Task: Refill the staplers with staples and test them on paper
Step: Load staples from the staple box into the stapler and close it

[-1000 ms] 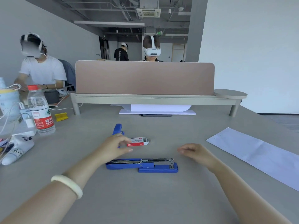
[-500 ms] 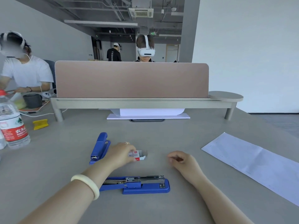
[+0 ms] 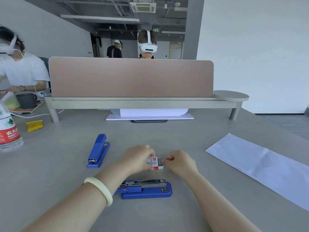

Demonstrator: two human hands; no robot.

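A small red and white staple box [image 3: 154,163] lies at the table's middle, its right end open with grey staples showing. My left hand [image 3: 138,159] grips the box from the left. My right hand [image 3: 179,162] pinches at the box's open right end. Just in front of my hands lies a blue stapler [image 3: 147,189] with its top swung open and its metal staple channel bare. A second blue stapler [image 3: 98,152], closed, lies to the left. White paper [image 3: 260,166] stretches along the table's right side.
A water bottle [image 3: 8,131] with a red label stands at the left edge, a yellow object [image 3: 34,125] behind it. A desk divider [image 3: 131,77] on a raised shelf crosses the back, with white sheets [image 3: 149,114] under it. People in headsets sit beyond and at left.
My left hand has taken hold of the staple box and drawn it nearer. My right hand came over from the right to the box's open end. The camera shifted rightward and down.
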